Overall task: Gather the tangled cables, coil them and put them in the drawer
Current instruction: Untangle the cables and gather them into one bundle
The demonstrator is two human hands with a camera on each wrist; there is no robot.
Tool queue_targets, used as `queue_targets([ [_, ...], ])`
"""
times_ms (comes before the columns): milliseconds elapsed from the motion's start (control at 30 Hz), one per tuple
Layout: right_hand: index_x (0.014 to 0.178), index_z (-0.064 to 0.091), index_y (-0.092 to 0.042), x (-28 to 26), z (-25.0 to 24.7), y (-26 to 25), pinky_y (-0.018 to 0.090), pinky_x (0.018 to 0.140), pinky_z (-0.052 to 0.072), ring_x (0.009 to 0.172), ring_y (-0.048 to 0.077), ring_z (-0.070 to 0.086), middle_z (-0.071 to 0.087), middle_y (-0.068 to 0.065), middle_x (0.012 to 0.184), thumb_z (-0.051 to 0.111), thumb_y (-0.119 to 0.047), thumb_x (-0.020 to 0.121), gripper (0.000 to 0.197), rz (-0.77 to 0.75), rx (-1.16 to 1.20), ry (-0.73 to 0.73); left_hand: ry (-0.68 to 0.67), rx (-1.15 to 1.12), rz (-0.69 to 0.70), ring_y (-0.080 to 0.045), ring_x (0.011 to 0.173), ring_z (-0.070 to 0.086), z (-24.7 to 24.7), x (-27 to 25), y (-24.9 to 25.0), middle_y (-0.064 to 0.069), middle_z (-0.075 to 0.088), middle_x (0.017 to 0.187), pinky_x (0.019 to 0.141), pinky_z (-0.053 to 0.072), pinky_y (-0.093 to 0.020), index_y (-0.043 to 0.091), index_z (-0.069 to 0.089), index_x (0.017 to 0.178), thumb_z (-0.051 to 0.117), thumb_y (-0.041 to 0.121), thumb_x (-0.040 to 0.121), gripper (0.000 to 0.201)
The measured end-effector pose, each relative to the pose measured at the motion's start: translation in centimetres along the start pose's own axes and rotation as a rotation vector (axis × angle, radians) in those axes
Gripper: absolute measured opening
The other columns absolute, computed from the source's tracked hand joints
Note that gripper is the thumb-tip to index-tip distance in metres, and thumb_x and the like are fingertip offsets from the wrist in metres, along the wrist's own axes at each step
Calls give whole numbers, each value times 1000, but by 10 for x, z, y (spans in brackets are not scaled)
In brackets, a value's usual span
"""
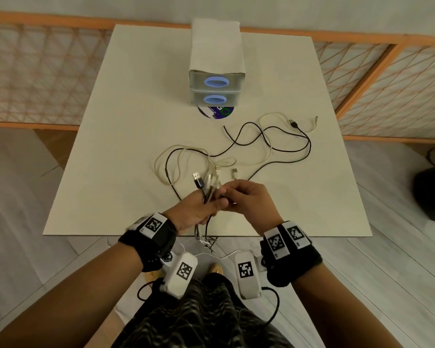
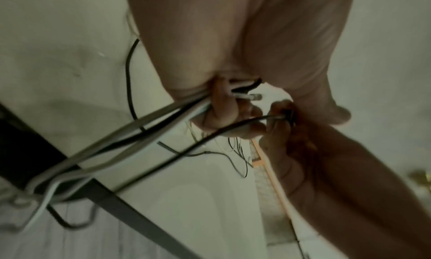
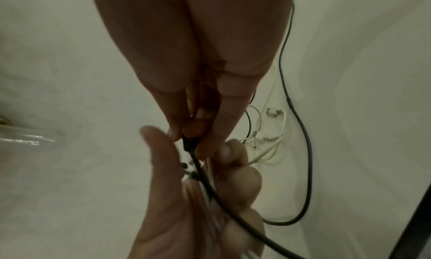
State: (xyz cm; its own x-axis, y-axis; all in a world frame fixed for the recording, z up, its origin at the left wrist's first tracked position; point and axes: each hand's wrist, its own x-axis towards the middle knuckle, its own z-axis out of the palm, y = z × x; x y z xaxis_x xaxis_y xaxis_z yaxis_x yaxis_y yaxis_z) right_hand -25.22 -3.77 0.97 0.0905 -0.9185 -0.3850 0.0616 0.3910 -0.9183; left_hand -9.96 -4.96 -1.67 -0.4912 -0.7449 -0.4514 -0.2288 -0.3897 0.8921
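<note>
Gripping a bundle of black and white USB cables point(image 1: 207, 187), the left hand point(image 1: 199, 212) is held above the table point(image 1: 111, 172). One black cable end point(image 3: 189, 145) is pinched by the right hand point(image 1: 246, 199) — loose loops are spread before the drawer unit point(image 1: 216, 79).

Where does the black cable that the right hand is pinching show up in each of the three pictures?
Head: the black cable runs from the hands right across the table.
Left wrist: centre, slanting down-left from the right hand.
Right wrist: centre, running down-right from the pinch.
Shared landmark: the left hand gripping the bundle.
</note>
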Motion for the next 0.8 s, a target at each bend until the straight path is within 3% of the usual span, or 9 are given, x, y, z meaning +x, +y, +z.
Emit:
queue_targets([
  [33,80,67,-3,1,0,0,31,68,57,63,19,61,65,15,74,61,-5,85,9,4,9,-10,-32,89,-12,-1,50,39,1,-1,-1,14,45,56,46,32,-12,26,57,75,67,45,80,22],
  [100,80,67,-5,9,-3,2,39,71,57,60,21,60,65,15,73,62,-11,86,10,28,-15,47,-53,206,-64,1,49,42,3,-3,-2,9,46,59,49,34,-9,23,54,73,53,31,94,22],
  [200,77,64,-8,35,-18,14,47,75,59,57,20,62,65,8,66,61,-24,88,20,65,-251,319,41,190,-76,-7,63,45,0,-8,-6,3,48,67,69,39,-11,15,49,67,35,36,99,41],
  [267,82,62,-6,54,-27,23,42,78,57,66,24,63,65,9,71,57,-34,89,29,138,-507,376,101,80,-58,-11,62,47,-4,-11,-7,1,43,62,75,44,-19,13,41,64,34,37,99,43],
  [367,93,58,-3,66,-24,36,30,70,44,81,28,57,62,13,88,56,-33,89,30,220,-835,282,176,-145,-54,-9,46,27,-9,-13,-3,6,27,55,48,35,-21,20,34,63,41,39,97,40],
  [500,94,61,3,68,-20,46,33,69,45,92,35,61,64,20,98,50,-13,88,20,206,-948,263,191,-249,4,-6,43,18,-18,-10,13,6,21,55,42,19,-19,23,32,62,48,28,96,38],
  [633,90,58,4,60,-28,42,29,65,39,85,32,59,63,21,95,51,-14,89,19,193,-895,315,199,-369,18,-5,44,20,-20,-6,27,8,24,56,45,22,-18,26,40,59,49,24,97,39],
  [733,90,50,-5,40,-37,28,30,64,40,75,27,55,62,14,87,50,-14,89,9,0,-643,477,201,-387,42,-5,44,22,-17,-3,33,10,28,52,45,23,-18,24,37,60,49,21,96,38],
  [800,95,48,-11,24,-45,12,24,62,45,68,23,58,66,12,80,48,-11,89,7,-162,-479,632,215,-411,48,-4,43,22,-13,-3,36,11,29,51,44,22,-17,22,36,62,49,18,96,37],
])
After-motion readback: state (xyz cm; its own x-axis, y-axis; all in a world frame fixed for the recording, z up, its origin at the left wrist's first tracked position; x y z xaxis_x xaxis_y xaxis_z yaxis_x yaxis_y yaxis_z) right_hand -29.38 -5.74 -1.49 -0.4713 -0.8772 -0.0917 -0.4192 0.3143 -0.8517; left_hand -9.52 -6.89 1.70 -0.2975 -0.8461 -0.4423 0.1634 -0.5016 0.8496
